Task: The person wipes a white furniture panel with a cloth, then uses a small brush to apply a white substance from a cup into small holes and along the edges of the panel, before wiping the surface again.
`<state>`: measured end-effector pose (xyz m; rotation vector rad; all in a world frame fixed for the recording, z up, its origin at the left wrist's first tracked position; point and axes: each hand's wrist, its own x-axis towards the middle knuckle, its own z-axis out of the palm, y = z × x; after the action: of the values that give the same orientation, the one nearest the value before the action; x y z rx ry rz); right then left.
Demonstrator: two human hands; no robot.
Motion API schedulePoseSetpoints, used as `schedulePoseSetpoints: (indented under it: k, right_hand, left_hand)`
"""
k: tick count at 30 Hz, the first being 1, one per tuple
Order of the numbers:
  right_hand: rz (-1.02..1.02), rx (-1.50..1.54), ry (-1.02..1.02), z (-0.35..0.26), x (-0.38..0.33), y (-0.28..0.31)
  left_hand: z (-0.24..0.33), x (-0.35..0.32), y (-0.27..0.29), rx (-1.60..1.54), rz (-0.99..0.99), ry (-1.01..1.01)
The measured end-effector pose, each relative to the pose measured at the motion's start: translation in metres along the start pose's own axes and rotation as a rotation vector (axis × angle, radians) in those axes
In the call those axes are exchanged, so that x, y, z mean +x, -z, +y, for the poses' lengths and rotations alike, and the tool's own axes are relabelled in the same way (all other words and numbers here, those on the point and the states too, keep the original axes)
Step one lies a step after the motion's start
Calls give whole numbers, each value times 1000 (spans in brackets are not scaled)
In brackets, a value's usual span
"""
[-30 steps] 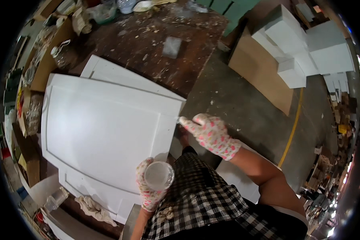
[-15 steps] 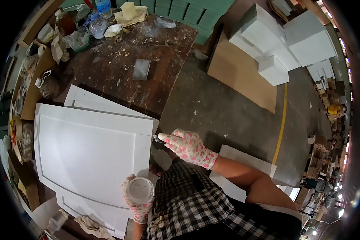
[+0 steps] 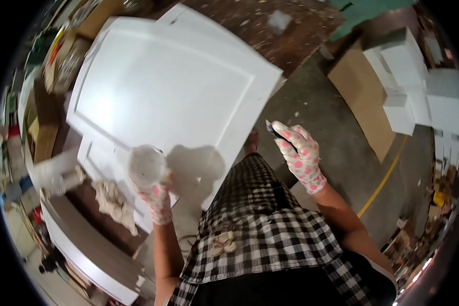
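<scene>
Plastic tub (image 3: 148, 168) clamped in my left hand (image 3: 156, 200) over the white panels (image 3: 173, 86) could drop if grip slips; dark tool (image 3: 273, 130) pinched in my right hand (image 3: 302, 152) could scratch them if swung left.

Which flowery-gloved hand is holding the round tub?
The left hand, on the picture's left, holds the round tub; the right hand grips a small dark tool instead.

"What's that left of the frame's centre?"
"My round, see-through tub (image 3: 147, 167), whitish; its contents I can't make out."
"And right of centre?"
"My slim dark tool (image 3: 274, 131), slanted, pale tip toward upper left, partly hidden in my grip."
</scene>
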<state>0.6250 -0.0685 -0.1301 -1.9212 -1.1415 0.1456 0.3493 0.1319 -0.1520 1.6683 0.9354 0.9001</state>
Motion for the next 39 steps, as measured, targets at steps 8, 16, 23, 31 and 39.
schedulePoseSetpoints:
  k: [8, 16, 23, 31, 39]
  right_hand:
    - [-320, -67, 252, -49, -85, -46]
    - [-417, -87, 210, -66, -99, -57]
    - [-357, -159, 270, -61, -102, -66]
    - [-397, 379, -179, -71, -104, -58]
    - [-445, 663, -906, -84, -99, -59]
  left_hand:
    - [-31, -39, 61, -53, 341, 262]
    - [-119, -12, 79, -65, 205, -285]
    - [-42, -33, 48, -43, 232, 101]
    - [-28, -30, 48, -29, 185, 168]
    - [-31, -29, 45, -50, 203, 142]
